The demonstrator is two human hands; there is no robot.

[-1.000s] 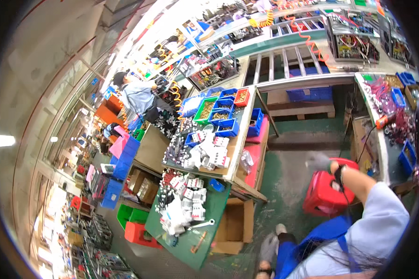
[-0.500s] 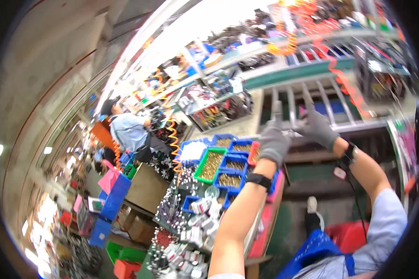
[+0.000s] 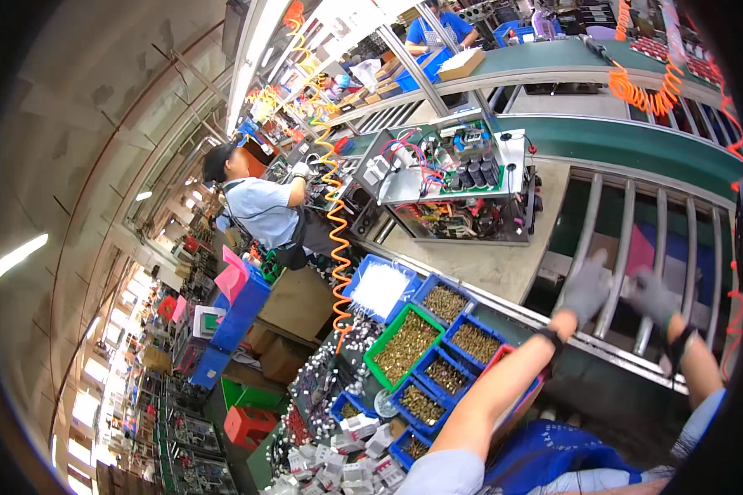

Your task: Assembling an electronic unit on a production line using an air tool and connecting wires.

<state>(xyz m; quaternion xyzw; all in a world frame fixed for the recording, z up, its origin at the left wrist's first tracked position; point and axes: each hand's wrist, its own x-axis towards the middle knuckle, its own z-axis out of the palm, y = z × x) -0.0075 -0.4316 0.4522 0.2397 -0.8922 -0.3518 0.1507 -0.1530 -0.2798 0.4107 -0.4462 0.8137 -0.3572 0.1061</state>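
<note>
Both my hands wear grey gloves and hover over the roller conveyor (image 3: pixel 625 247) on the right. My left hand (image 3: pixel 586 290) is above the rollers, close to the conveyor's near rail. Just right of it is my right hand (image 3: pixel 654 300), with a gap between the two. Motion smears the fingers of both, and I make out nothing held in either. A pink sheet (image 3: pixel 641 249) shows between the rollers beyond the hands. Left of them, an open metal chassis (image 3: pixel 462 198) with circuit boards, black capacitors and coloured wires sits on a pale board (image 3: pixel 504 268).
Blue bins (image 3: pixel 476 340) and a green bin (image 3: pixel 404 345) of small brass-coloured parts stand left of my forearm. White connectors (image 3: pixel 359 470) and cables lie beside them. An orange coiled hose (image 3: pixel 332 198) hangs near a co-worker (image 3: pixel 260 206) at left. A green belt (image 3: pixel 619 140) runs behind.
My view has swung, so the chassis and bins sit larger and nearer the middle. My hands appear further right and lower, their fingers less stretched out than before.
</note>
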